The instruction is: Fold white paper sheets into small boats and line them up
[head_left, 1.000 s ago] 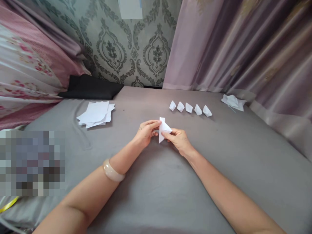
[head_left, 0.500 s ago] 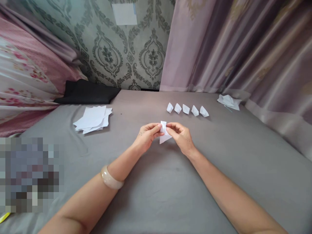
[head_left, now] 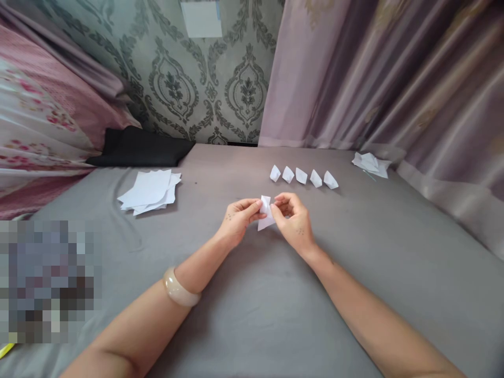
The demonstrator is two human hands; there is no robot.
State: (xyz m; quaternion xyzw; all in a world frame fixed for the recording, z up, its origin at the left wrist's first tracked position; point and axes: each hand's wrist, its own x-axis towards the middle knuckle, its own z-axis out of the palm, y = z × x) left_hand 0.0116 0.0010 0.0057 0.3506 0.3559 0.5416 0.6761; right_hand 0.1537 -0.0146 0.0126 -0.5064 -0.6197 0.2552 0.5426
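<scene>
A small folded piece of white paper [head_left: 265, 203] is pinched between the thumb and fingers of my left hand [head_left: 239, 219], with a pointed flap hanging below. My right hand [head_left: 294, 220] is at the paper's right edge, its thumb at or very close to the paper. The right index finger is lifted, and a gap shows between it and the thumb. Beyond my hands, several small folded white paper shapes [head_left: 301, 176] stand in a row on the grey sheet [head_left: 252, 304].
A stack of loose white paper sheets [head_left: 147, 190] lies to the left. More white paper pieces [head_left: 370, 164] lie at the far right by the curtain [head_left: 331, 79]. Black cloth [head_left: 142, 147] is at the back left, before the patterned wall. A blurred-out patch covers the lower left.
My right hand has shifted slightly right, and its index finger has lifted away from the paper. My left hand keeps its pinch on the folded paper, which is tilted slightly differently.
</scene>
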